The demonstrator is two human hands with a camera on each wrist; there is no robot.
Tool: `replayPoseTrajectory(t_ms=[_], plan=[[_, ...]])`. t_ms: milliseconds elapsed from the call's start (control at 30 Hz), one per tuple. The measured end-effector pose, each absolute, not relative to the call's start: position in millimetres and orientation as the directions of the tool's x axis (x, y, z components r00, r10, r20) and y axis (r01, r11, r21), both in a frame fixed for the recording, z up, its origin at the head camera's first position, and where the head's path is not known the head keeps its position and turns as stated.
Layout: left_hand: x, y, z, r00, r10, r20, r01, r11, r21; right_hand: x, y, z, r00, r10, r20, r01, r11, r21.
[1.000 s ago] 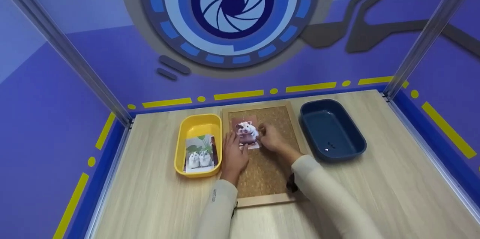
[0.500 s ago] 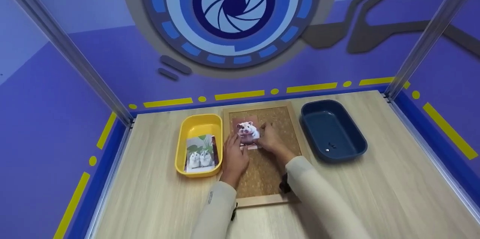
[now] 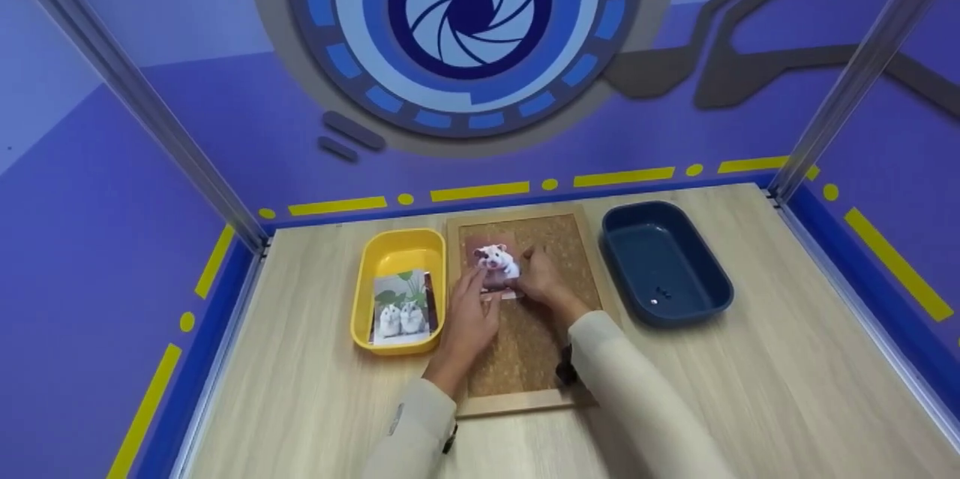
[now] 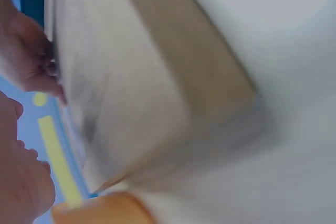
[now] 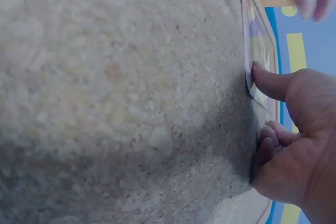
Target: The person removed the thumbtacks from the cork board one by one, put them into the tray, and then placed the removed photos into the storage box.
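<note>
A hamster photo (image 3: 491,261) lies on the upper part of a wood-framed cork board (image 3: 525,359). My left hand (image 3: 471,314) is at its lower left, fingers extended toward the picture. My right hand (image 3: 546,280) is at the lower right; its thumb (image 5: 270,83) presses down by the photo's corner, while the other fingers curl down at the cork beside it. Whatever may be under that thumb is hidden. In the left wrist view, the left hand (image 4: 23,166) shows at the edge, with the right hand (image 4: 29,53) farther up.
Left of the board stands a yellow tray (image 3: 361,291) holding a photo of two white animals (image 3: 401,314) on top of others. To the right is a dark blue tray (image 3: 645,254) with several tiny dark pieces (image 3: 661,293). Printed walls enclose the wooden table (image 3: 300,389).
My right hand has gone from pinching at the photo's right edge to pressing its lower right corner with the thumb. The left forearm has shifted slightly left.
</note>
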State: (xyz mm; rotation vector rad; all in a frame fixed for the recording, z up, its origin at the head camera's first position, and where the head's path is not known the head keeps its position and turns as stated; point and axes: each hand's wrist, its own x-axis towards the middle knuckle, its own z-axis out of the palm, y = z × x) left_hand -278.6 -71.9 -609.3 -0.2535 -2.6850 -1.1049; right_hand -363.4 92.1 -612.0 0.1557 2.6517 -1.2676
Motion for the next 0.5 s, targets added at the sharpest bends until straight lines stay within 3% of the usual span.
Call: replayPoseTrajectory(t_ms=[200, 500], plan=[[-268.8, -90.3, -587.8, -0.906, 0.079, 0.416, 0.349, 0.696, 0.628, -364.0, 89.0, -614.6, -0.978, 0.010, -0.208, 0.172, 0.597, -0.784], [-253.0, -133.2, -585.3, -0.869, -0.076, 0.488, 0.298, 0.707, 0.641, -363.1, 91.8, -617.5, -0.985, 0.001, -0.175, 0.142, 0.587, -0.797]])
